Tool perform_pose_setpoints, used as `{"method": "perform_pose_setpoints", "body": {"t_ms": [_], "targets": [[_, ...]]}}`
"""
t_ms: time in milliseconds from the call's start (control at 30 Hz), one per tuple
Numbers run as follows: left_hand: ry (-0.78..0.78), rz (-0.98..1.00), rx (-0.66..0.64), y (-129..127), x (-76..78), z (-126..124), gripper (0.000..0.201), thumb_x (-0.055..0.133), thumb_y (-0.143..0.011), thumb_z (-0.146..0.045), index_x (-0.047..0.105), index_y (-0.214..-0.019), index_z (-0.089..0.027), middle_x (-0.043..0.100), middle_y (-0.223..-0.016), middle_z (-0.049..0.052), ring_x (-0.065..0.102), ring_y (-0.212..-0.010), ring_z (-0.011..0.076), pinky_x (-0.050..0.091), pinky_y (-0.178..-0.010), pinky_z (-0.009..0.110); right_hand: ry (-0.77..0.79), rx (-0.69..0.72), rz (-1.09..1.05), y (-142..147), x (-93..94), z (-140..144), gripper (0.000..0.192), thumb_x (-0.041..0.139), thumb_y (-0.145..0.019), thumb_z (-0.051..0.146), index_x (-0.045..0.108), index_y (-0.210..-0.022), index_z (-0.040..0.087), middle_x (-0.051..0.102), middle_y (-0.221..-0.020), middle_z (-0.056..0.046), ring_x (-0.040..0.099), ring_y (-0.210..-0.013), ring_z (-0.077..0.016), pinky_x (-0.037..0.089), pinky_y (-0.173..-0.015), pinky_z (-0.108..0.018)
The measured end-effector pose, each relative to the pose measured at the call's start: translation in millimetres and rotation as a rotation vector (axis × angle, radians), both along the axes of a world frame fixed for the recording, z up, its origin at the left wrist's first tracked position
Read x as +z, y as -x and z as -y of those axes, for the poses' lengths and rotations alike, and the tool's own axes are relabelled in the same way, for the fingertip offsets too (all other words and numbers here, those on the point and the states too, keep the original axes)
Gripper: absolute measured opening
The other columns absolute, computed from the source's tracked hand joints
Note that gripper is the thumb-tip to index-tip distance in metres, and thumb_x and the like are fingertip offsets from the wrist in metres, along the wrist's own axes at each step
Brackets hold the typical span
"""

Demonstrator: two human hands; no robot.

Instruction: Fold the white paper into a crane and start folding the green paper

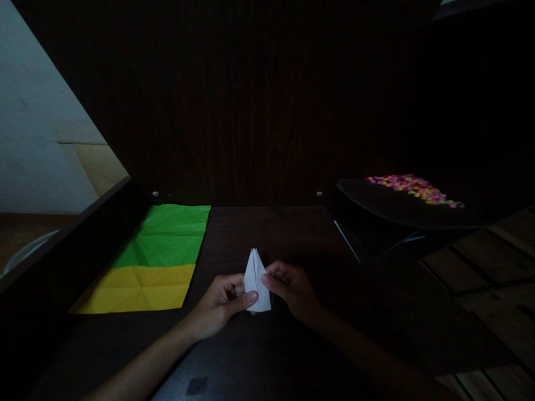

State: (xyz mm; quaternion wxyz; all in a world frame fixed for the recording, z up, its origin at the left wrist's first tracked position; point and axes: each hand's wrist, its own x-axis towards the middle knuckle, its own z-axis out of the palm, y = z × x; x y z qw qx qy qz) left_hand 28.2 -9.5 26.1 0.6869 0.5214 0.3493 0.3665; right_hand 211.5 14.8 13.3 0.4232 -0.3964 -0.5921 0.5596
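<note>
A small folded white paper (256, 281) with a pointed top and a crease down its middle is held up between both hands, over the dark table (267, 234). On its lower left, my left hand (225, 301) pinches it, the thumb lying across the front and the fingers behind. My right hand (290, 287) grips its right edge between thumb and curled fingers. Part of the fingers on both sides is hidden behind the paper.
A creased green paper (167, 234) and a creased yellow paper (137, 289) lie at the left. A dark panel (267, 111) rises behind the table. At the right, small pink and yellow pieces (413, 188) sit on a dark curved surface (388, 209).
</note>
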Motion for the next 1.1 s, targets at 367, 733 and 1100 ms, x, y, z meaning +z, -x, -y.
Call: {"method": "perform_pose_setpoints", "body": {"t_ms": [367, 733, 1100], "targets": [[0.027, -0.107, -0.094, 1.5, 4.5, 2.3, 0.026, 0.067, -0.084, -0.039, 0.066, -0.090, -0.014, 0.065, -0.078, 0.002, 0.057, -0.070, 0.0149, 0.042, -0.067, 0.025, -0.066, -0.023, 0.091, -0.7, 3.4, 1.1, 0.024, 0.066, -0.077, 0.035, 0.054, -0.064, 0.020, 0.052, -0.058, 0.004, 0.048, -0.055, -0.0107, 0.039, -0.053, -0.022], [-0.011, -0.146, -0.150, -1.8, 1.4, 4.4, 0.026, 0.065, -0.086, -0.038, 0.067, -0.091, -0.013, 0.063, -0.077, 0.002, 0.054, -0.067, 0.0134, 0.041, -0.063, 0.024, -0.041, 0.073, 0.078, -1.0, 5.5, 2.5, 0.038, 0.062, -0.082, 0.045, 0.045, -0.059, 0.019, 0.041, -0.057, 0.005, 0.039, -0.054, -0.0101, 0.033, -0.052, -0.022], [0.025, -0.139, -0.304, 2.9, 1.4, 7.2, 0.028, 0.066, -0.084, -0.040, 0.067, -0.088, -0.012, 0.057, -0.072, 0.001, 0.049, -0.064, 0.0128, 0.039, -0.062, 0.025, -0.022, 0.158, 0.095, -3.5, 9.1, 5.5, 0.051, 0.054, -0.084, 0.054, 0.039, -0.049, 0.019, 0.034, -0.050, 0.005, 0.033, -0.048, -0.0090, 0.029, -0.047, -0.023]]}}
